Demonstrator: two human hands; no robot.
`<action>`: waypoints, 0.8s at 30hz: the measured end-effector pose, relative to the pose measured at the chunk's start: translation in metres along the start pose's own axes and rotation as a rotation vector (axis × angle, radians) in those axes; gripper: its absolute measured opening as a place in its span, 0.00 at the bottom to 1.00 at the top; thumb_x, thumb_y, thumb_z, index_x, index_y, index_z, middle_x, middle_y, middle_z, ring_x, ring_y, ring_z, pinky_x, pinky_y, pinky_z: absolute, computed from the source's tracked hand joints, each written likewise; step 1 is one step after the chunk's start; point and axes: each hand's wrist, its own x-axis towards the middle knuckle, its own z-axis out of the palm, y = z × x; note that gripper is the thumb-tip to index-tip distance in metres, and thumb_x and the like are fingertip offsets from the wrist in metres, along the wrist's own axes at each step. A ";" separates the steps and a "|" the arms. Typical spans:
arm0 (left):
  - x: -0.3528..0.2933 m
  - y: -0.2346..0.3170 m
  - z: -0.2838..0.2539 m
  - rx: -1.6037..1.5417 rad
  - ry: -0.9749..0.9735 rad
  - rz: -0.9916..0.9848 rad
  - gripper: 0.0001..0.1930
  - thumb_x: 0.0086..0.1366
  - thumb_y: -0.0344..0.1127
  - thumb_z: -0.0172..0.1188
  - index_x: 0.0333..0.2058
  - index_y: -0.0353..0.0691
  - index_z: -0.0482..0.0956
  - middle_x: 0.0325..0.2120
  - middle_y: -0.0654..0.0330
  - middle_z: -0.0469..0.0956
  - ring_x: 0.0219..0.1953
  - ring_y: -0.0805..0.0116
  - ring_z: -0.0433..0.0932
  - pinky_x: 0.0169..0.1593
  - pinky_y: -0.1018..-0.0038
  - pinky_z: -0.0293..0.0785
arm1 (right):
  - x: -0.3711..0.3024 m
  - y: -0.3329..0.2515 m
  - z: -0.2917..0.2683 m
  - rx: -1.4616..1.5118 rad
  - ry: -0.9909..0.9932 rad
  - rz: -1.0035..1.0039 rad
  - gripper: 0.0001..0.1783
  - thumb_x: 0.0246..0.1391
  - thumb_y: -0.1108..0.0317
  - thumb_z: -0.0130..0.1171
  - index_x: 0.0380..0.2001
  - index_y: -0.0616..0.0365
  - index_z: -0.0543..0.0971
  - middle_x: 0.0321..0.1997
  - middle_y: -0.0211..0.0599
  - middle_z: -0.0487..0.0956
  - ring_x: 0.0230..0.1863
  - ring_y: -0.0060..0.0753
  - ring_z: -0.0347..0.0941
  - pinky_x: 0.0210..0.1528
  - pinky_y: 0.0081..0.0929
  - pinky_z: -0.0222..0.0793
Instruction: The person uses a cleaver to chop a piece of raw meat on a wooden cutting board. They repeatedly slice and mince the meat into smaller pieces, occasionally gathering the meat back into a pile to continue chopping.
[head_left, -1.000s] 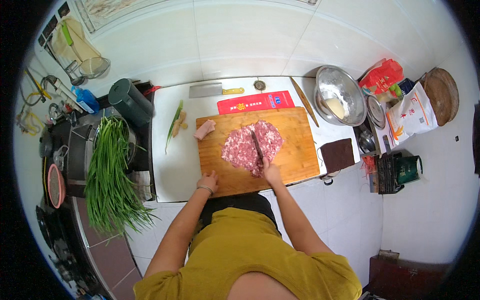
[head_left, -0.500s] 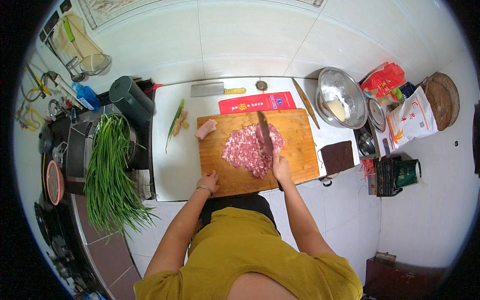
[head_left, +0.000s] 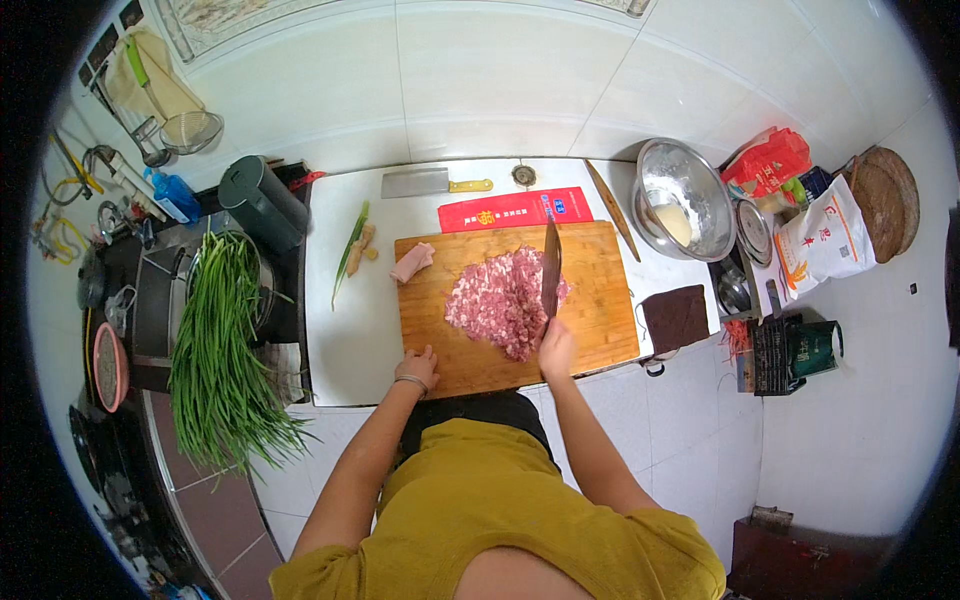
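A spread of chopped pink meat (head_left: 490, 305) covers the middle of the wooden cutting board (head_left: 600, 290). My right hand (head_left: 557, 350) is wrapped around the handle of a dark-bladed cleaver (head_left: 552, 265), whose blade stands over the right part of the meat and points away from me. At the board's near left corner, my left hand (head_left: 420, 368) lies on the wood with its fingers stretched out, holding nothing. A pale pink piece of meat (head_left: 413, 262) sits at the board's far left. Where the cleaver's edge meets the meat is hard to make out.
Behind the board lie a red packet (head_left: 480, 216) and a second cleaver (head_left: 415, 182). Ginger (head_left: 359, 250) and a green onion (head_left: 350, 255) are to the left, beyond them long green chives (head_left: 215, 350). To the right are a steel bowl (head_left: 655, 170) and a dark cloth (head_left: 676, 318).
The cleaver has shifted a little to the right, its blade now straighter away from me and seen more edge-on. My right hand moved slightly nearer; my left hand stayed put.
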 end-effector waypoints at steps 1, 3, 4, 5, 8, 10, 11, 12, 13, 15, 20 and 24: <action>-0.003 0.002 -0.003 -0.008 -0.002 -0.001 0.26 0.55 0.44 0.48 0.54 0.47 0.59 0.59 0.66 0.48 0.55 0.55 0.56 0.53 0.66 0.62 | -0.005 0.036 0.014 -0.149 -0.053 0.094 0.32 0.56 0.47 0.31 0.22 0.67 0.73 0.21 0.56 0.72 0.27 0.52 0.70 0.28 0.42 0.62; -0.007 0.004 -0.008 -0.031 0.000 -0.008 0.26 0.55 0.44 0.49 0.54 0.48 0.59 0.59 0.66 0.48 0.55 0.56 0.56 0.53 0.67 0.62 | -0.006 0.069 0.033 -0.446 -0.161 0.275 0.35 0.55 0.44 0.30 0.32 0.67 0.75 0.30 0.64 0.72 0.36 0.59 0.70 0.36 0.45 0.63; -0.007 0.003 -0.008 -0.037 0.012 -0.008 0.26 0.55 0.44 0.49 0.54 0.48 0.59 0.59 0.67 0.48 0.55 0.56 0.56 0.53 0.67 0.62 | 0.004 0.066 0.027 -0.429 -0.212 0.308 0.36 0.54 0.42 0.29 0.32 0.67 0.75 0.28 0.64 0.72 0.36 0.60 0.69 0.34 0.44 0.63; -0.008 0.001 -0.007 -0.046 0.022 -0.013 0.26 0.55 0.44 0.49 0.54 0.48 0.59 0.59 0.67 0.48 0.55 0.56 0.56 0.53 0.67 0.62 | 0.015 0.048 0.019 -0.343 -0.219 0.305 0.36 0.54 0.43 0.29 0.30 0.68 0.74 0.26 0.64 0.72 0.34 0.60 0.70 0.33 0.44 0.63; -0.002 -0.003 0.008 -0.042 0.036 0.001 0.27 0.55 0.44 0.49 0.54 0.48 0.59 0.59 0.68 0.49 0.55 0.57 0.55 0.53 0.67 0.63 | 0.031 -0.015 -0.014 -0.025 -0.186 0.214 0.31 0.56 0.50 0.32 0.21 0.70 0.72 0.16 0.59 0.69 0.23 0.57 0.68 0.27 0.43 0.60; 0.006 -0.005 0.012 -0.023 0.025 0.003 0.27 0.55 0.44 0.49 0.54 0.48 0.58 0.59 0.68 0.48 0.56 0.57 0.55 0.53 0.67 0.63 | 0.021 -0.010 -0.011 0.038 -0.100 0.173 0.29 0.57 0.53 0.33 0.19 0.69 0.71 0.15 0.57 0.68 0.20 0.54 0.66 0.25 0.42 0.58; 0.008 -0.006 0.012 -0.013 0.021 0.004 0.27 0.55 0.44 0.49 0.54 0.48 0.58 0.59 0.68 0.48 0.56 0.57 0.55 0.53 0.67 0.63 | 0.012 -0.005 -0.006 0.069 -0.055 0.153 0.28 0.57 0.54 0.34 0.19 0.69 0.70 0.15 0.56 0.67 0.19 0.53 0.65 0.24 0.42 0.57; 0.008 -0.005 0.010 -0.004 0.013 0.004 0.27 0.55 0.45 0.49 0.54 0.48 0.58 0.59 0.68 0.48 0.56 0.56 0.55 0.53 0.67 0.63 | -0.002 0.010 0.011 -0.129 0.087 0.000 0.28 0.56 0.53 0.34 0.21 0.69 0.72 0.19 0.58 0.70 0.23 0.56 0.68 0.27 0.43 0.60; 0.007 -0.003 0.009 -0.001 0.013 0.009 0.27 0.55 0.45 0.49 0.54 0.48 0.58 0.59 0.68 0.48 0.56 0.56 0.55 0.53 0.67 0.63 | -0.010 0.051 0.030 -0.051 0.045 0.048 0.29 0.56 0.51 0.34 0.23 0.68 0.74 0.23 0.61 0.72 0.28 0.59 0.69 0.31 0.43 0.63; 0.005 -0.004 0.007 -0.010 0.017 0.007 0.27 0.55 0.45 0.49 0.54 0.48 0.58 0.59 0.68 0.48 0.56 0.56 0.55 0.53 0.67 0.63 | -0.012 0.049 0.035 -0.390 -0.179 0.208 0.31 0.56 0.49 0.34 0.25 0.68 0.74 0.24 0.61 0.72 0.32 0.60 0.69 0.35 0.44 0.64; -0.005 0.004 -0.002 0.009 0.018 -0.006 0.28 0.55 0.46 0.50 0.55 0.48 0.57 0.59 0.67 0.48 0.56 0.55 0.55 0.52 0.66 0.64 | 0.024 -0.026 -0.017 -0.085 -0.240 0.257 0.31 0.56 0.48 0.34 0.28 0.68 0.74 0.25 0.62 0.72 0.33 0.60 0.70 0.33 0.43 0.63; 0.005 -0.001 0.004 0.030 0.008 0.004 0.29 0.55 0.46 0.50 0.55 0.48 0.56 0.59 0.66 0.49 0.55 0.55 0.56 0.52 0.65 0.64 | -0.007 0.009 0.013 -0.096 -0.033 0.189 0.35 0.54 0.43 0.33 0.26 0.70 0.74 0.24 0.62 0.73 0.31 0.60 0.70 0.31 0.44 0.62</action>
